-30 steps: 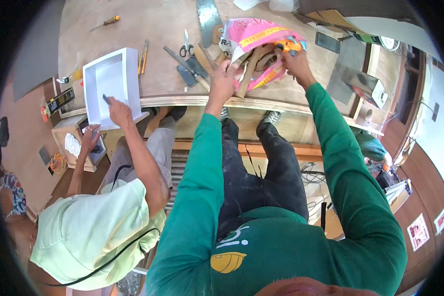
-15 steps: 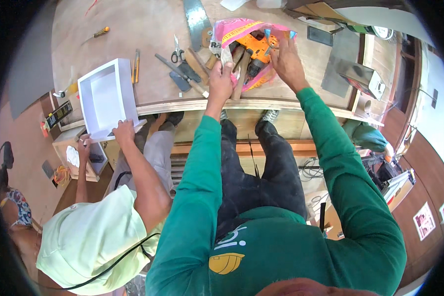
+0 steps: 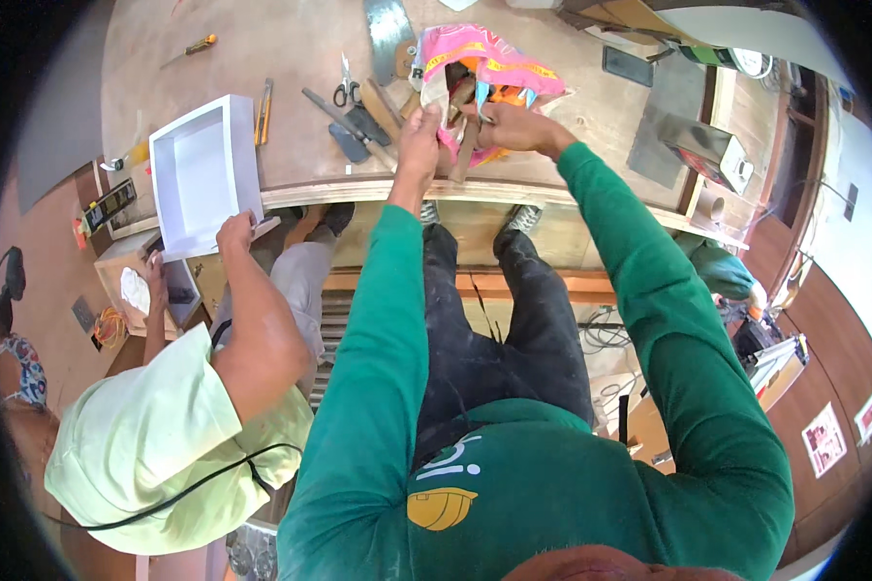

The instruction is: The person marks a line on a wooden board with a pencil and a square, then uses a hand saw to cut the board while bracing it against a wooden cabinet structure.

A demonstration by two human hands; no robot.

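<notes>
A pink, yellow and white plastic bag [image 3: 499, 60] lies near the bench's front edge with tools in it. My left hand [image 3: 420, 145] is closed on the bag's left edge. My right hand [image 3: 515, 128] has its fingers closed at the bag's right side, beside two blue patches, gripping the bag there. Inside, part of an orange power drill [image 3: 510, 94] shows; the bag covers most of it. A wooden handle [image 3: 466, 150] sticks out of the opening toward me, between my hands.
Left of the bag lie scissors [image 3: 346, 85], a hand saw [image 3: 389, 37], wooden-handled tools and a utility knife [image 3: 264, 111]. A co-worker at left holds a white box [image 3: 200, 174] over the bench edge. A phone [image 3: 628, 65] and metal box [image 3: 704, 153] sit at right.
My right hand has moved left and slightly down, drawing the bag's right side over the drill. The co-worker's arms and white box have shifted slightly.
</notes>
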